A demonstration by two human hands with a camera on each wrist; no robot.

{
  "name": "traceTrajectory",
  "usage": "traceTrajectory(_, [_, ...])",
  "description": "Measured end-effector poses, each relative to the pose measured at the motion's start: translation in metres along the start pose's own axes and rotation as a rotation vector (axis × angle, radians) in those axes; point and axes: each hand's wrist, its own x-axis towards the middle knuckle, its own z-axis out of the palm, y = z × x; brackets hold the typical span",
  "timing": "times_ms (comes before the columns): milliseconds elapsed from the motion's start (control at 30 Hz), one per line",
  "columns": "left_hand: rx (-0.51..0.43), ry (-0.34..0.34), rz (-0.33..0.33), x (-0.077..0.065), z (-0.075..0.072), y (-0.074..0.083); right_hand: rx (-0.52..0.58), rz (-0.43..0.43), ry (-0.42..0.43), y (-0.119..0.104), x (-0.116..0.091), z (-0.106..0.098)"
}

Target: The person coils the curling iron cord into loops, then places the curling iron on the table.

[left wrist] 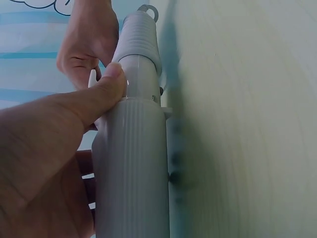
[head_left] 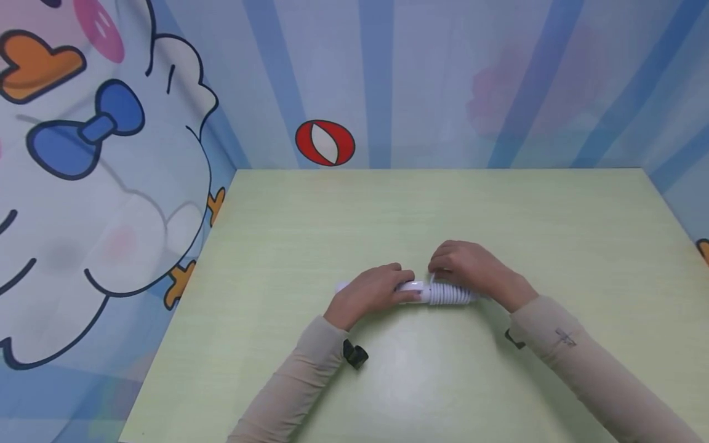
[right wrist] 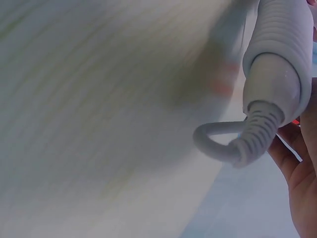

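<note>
A white, rod-shaped appliance with a cord, which looks like a hair styling iron (left wrist: pixel 133 163), lies lengthwise just over the table. My left hand (head_left: pixel 368 292) grips its body, the thumb pressing along the side near a small dark button. Toward the other end, the white cord (head_left: pixel 450 294) is wound round the handle in several close turns. My right hand (head_left: pixel 471 264) pinches a raised stretch of that cord beside the coils. In the right wrist view, the ribbed cord sleeve (right wrist: pixel 260 129) leaves the handle's end and the cord loops back. My left palm covers the far end.
The pale green table (head_left: pixel 266 234) runs back to a wall with blue stripes and a printed red ball (head_left: pixel 327 143). A printed cartoon bird (head_left: pixel 111 203) covers the left wall. A small black camera piece (head_left: pixel 354 354) sits at the left wrist.
</note>
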Motion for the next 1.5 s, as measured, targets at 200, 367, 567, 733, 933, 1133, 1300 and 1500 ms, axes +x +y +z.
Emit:
traceTrajectory(200, [0.033, -0.009, 0.003, 0.001, 0.003, 0.000, 0.004, 0.013, -0.005, 0.000, -0.001, 0.005])
traceTrajectory(367, [0.055, -0.002, -0.006, 0.000, 0.003, 0.000, 0.012, 0.036, -0.007, 0.000, -0.002, 0.005])
traceTrajectory(567, [0.050, 0.015, 0.003, 0.000, 0.004, -0.001, 0.027, 0.066, -0.016, 0.001, -0.002, 0.008])
traceTrajectory(733, [0.034, 0.044, 0.019, 0.000, 0.009, -0.005, 0.031, 0.078, -0.017, 0.003, -0.004, 0.011])
traceTrajectory(933, [-0.013, 0.048, -0.005, -0.002, 0.015, -0.007, 0.044, 0.099, -0.048, 0.003, -0.004, 0.010])
traceTrajectory(1133, [-0.014, 0.034, -0.035, -0.003, 0.014, -0.005, 0.078, 0.161, -0.115, 0.001, -0.002, 0.006])
traceTrajectory(1300, [-0.002, 0.011, -0.052, -0.004, 0.012, -0.002, 0.093, 0.153, -0.127, 0.000, 0.000, 0.004])
traceTrajectory(1500, [0.008, 0.019, -0.043, -0.005, 0.010, 0.000, 0.095, 0.153, -0.151, 0.001, 0.002, 0.003])
